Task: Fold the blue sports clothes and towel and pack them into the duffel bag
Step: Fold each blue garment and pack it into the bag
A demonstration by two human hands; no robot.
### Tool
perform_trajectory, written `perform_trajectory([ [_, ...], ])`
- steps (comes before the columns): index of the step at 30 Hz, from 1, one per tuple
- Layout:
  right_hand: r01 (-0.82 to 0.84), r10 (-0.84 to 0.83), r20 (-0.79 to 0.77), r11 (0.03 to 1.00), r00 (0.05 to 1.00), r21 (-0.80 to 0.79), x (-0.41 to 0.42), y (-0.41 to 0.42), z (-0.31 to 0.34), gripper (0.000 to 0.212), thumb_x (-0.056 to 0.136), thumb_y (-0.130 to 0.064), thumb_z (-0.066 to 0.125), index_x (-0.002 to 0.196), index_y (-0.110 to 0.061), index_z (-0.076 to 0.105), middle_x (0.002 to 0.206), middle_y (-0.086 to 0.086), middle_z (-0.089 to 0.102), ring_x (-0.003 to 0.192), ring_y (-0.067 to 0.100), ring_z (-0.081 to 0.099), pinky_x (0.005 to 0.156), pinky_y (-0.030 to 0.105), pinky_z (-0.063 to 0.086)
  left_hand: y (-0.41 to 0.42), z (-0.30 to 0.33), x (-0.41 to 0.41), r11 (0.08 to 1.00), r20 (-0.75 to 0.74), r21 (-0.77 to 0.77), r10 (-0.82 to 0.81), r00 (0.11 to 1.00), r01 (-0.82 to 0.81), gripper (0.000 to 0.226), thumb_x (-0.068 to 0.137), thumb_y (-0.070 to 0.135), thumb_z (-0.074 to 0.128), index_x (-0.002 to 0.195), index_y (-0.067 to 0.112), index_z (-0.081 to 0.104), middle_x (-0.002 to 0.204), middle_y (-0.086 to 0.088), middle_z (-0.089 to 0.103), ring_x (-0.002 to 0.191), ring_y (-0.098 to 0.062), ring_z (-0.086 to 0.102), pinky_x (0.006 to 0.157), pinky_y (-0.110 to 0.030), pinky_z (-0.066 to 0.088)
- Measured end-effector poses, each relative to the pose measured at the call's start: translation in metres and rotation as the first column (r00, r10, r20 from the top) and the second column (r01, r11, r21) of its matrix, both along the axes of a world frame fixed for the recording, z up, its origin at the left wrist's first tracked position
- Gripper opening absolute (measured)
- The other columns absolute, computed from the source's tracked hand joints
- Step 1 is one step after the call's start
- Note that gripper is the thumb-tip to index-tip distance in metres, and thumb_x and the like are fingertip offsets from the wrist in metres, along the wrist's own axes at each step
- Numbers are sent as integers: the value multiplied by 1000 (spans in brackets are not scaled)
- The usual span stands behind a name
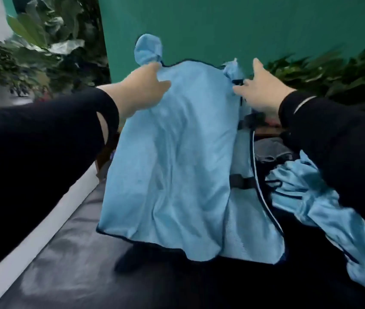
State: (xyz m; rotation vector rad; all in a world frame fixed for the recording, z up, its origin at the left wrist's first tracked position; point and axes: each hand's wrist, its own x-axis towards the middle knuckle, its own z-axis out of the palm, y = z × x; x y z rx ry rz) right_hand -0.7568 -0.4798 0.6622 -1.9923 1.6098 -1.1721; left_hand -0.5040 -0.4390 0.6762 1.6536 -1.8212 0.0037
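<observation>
Left hand (142, 90) gripping one top corner of the light blue towel (172, 157), right hand (260, 90) pinching the other, towel hanging spread above the black counter (65, 253), blue garment (324, 210) lying crumpled beside it

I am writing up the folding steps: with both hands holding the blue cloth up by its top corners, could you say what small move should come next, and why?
Probably bring the left hand and right hand together to halve the blue towel: it hangs open, unfolded, above the dark bench.

Raised towel (172, 152) screens duffel bag (252, 175); black surface (70, 253) left open.
</observation>
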Motion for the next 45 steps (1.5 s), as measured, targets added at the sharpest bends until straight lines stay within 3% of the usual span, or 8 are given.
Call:
perform_trajectory([
  [5,1,-9,-150,998,989,-56,30,43,-118,22,97,-32,60,109,-16,71,89,3,71,86,24,66,82,35,52,16,-142,-11,998,5,36,-58,998,57,22,97,35,59,111,23,70,103,1,74,98,-24,67,85,-33,51],
  [11,-50,92,-141,960,986,277,36,128,-223,46,95,-50,60,69,-12,61,65,5,66,56,19,60,64,45,56,79,-245,17,965,-68,249,-70,995,85,24,93,48,64,80,28,68,63,7,58,66,-7,54,68,-30,46],
  [18,-210,316,-449,940,836,270,32,147,-235,55,81,-73,60,130,-53,46,97,-22,51,98,-3,50,86,24,45,109,-252,85,941,150,307,-193,970,140,60,71,74,52,116,39,71,104,21,59,101,1,56,93,-26,43],
  [21,-170,237,-456,968,858,182,44,147,-238,22,96,-55,55,100,-36,63,87,-17,51,90,3,50,83,27,46,110,-250,91,961,183,271,-101,978,48,20,84,53,63,92,37,71,94,15,59,91,-4,56,88,-36,44],
  [35,-183,143,276,975,950,124,41,116,-183,57,98,-35,61,57,0,42,50,3,42,50,17,35,55,28,35,76,-133,50,980,-20,172,102,995,-97,17,92,17,56,77,16,65,54,-6,67,42,-23,57,52,-37,53],
  [39,-188,75,564,972,822,143,42,91,-193,23,103,-26,57,112,-10,71,93,1,77,80,12,72,88,39,57,25,-126,28,994,-298,88,-39,954,68,19,102,17,50,117,14,61,118,-12,73,80,-22,73,61,-32,57],
  [42,-162,82,317,958,945,236,31,82,-201,66,101,-34,59,159,-27,27,146,-12,54,130,4,54,106,26,39,19,-155,22,986,-161,79,-136,978,150,56,105,26,50,156,32,28,153,9,47,127,-7,55,97,-20,43],
  [45,-63,57,101,996,993,60,23,95,-202,33,94,-42,66,124,-30,66,108,-20,70,99,-3,64,87,13,46,56,-197,20,972,-171,-174,-187,967,157,22,99,31,58,120,28,64,101,15,74,96,-4,67,82,-16,47],
])
